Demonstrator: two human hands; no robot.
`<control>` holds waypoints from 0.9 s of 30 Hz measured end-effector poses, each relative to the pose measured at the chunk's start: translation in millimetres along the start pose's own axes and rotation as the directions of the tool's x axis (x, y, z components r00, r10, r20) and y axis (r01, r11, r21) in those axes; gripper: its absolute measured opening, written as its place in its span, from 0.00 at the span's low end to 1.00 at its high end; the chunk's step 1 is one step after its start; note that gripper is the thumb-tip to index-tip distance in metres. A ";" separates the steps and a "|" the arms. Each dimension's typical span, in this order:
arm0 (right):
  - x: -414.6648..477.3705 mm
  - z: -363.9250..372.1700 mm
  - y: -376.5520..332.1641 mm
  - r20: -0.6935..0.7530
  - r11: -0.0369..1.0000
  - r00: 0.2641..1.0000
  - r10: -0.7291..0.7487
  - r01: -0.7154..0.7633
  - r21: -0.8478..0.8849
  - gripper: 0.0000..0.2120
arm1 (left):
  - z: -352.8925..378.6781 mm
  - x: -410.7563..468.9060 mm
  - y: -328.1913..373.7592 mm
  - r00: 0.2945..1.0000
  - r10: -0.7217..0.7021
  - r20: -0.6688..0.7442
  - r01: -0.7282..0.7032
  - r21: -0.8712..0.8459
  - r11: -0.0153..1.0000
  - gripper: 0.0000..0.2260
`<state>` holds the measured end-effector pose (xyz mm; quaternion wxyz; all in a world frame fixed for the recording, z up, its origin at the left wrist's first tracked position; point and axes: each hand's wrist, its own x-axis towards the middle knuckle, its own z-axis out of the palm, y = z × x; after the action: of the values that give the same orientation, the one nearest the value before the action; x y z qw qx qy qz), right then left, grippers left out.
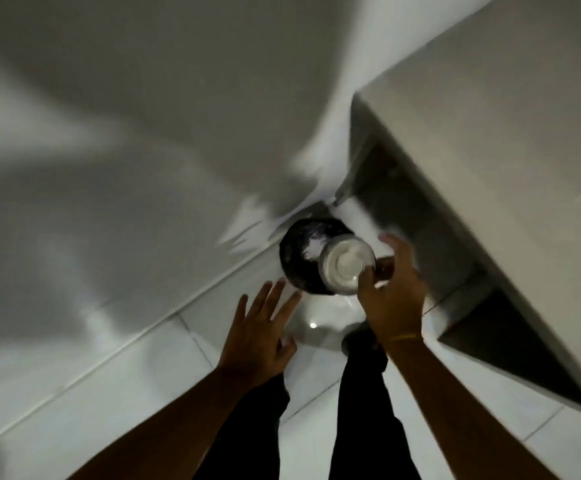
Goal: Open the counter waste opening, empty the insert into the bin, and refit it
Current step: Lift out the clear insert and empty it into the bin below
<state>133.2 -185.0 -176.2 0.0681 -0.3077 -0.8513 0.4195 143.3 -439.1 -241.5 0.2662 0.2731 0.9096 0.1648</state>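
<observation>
A round metal insert (342, 263), light inside, is gripped at its rim by my right hand (394, 292). It hangs over the right edge of a black bin (297, 254) on the floor, in the corner by the wall. White waste shows inside the bin. My left hand (259, 327) hovers just below and left of the bin, fingers spread, holding nothing. The counter opening is not visible. The picture is blurred by motion.
A pale counter (507, 140) fills the upper right, with a dark recess (403, 216) under it. A white wall (126, 133) rises behind the bin. White floor tiles (143, 375) lie below, and my dark-trousered legs (361, 410) stand between my arms.
</observation>
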 end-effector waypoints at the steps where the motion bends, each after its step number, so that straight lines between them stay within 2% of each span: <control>1: 7.2 26.7 13.1 0.052 0.998 0.998 -0.020 0.023 -0.058 0.34 | 14.3 -2.1 -10.8 1.000 -0.009 0.009 0.009 -0.015 1.000 0.36; 3: 26.2 78.1 42.2 0.141 0.975 0.986 -0.084 0.111 -0.193 0.41 | 46.5 -5.2 -31.7 1.000 -0.013 0.002 0.013 -0.031 0.999 0.36; 4: 38.7 98.6 56.0 0.177 0.940 0.972 -0.154 0.199 -0.278 0.43 | 59.3 -4.1 -39.5 1.000 -0.017 0.008 0.017 -0.042 0.999 0.36; 6: 62.0 137.5 87.9 0.287 0.810 0.910 -0.300 0.402 -0.426 0.45 | 86.8 -2.7 -54.6 0.999 -0.046 0.025 0.047 -0.063 0.997 0.37; 8: 83.2 167.5 117.6 0.407 0.667 0.828 -0.386 0.555 -0.498 0.50 | 110.3 -3.3 -67.4 0.997 -0.075 0.024 0.077 -0.081 0.994 0.36; 10: 100.9 185.7 137.7 0.557 0.534 0.735 -0.387 0.671 -0.514 0.59 | 126.7 -2.0 -75.3 0.996 -0.084 0.020 0.086 -0.108 0.990 0.35; 12: 109.7 200.7 151.1 0.697 0.434 0.639 -0.325 0.756 -0.490 0.64 | 138.8 0.3 -80.3 0.996 -0.089 0.006 0.089 -0.135 0.987 0.35; 13: 111.0 204.4 154.2 0.739 0.394 0.606 -0.294 0.781 -0.485 0.63 | 141.9 2.7 -80.9 0.996 -0.090 0.002 0.090 -0.143 0.986 0.37; 15: 111.2 210.3 156.6 0.791 0.318 0.561 -0.243 0.817 -0.482 0.55 | 146.4 6.9 -80.9 0.995 -0.098 -0.001 0.097 -0.147 0.984 0.39; 18: 109.9 214.3 150.2 0.814 0.268 0.562 -0.147 0.814 -0.514 0.42 | 148.8 12.8 -79.9 0.996 -0.085 -0.013 0.082 -0.139 0.987 0.39; 23: 113.3 222.5 147.3 0.834 0.229 0.539 -0.119 0.832 -0.505 0.51 | 149.1 22.8 -78.9 0.997 -0.070 -0.019 0.067 -0.134 0.989 0.39; 24: 115.1 223.2 148.0 0.841 0.217 0.529 -0.110 0.839 -0.499 0.50 | 148.5 25.0 -79.3 0.997 -0.068 -0.023 0.064 -0.134 0.989 0.39; 27: 120.0 223.6 149.7 0.851 0.166 0.522 -0.051 0.845 -0.508 0.41 | 148.4 30.2 -81.6 0.998 -0.063 -0.029 0.059 -0.136 0.989 0.38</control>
<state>23.2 -197.0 -449.3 -0.2902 0.1880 -0.9329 -0.1007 173.7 -463.5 -409.1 0.2739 0.2239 0.9086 0.2222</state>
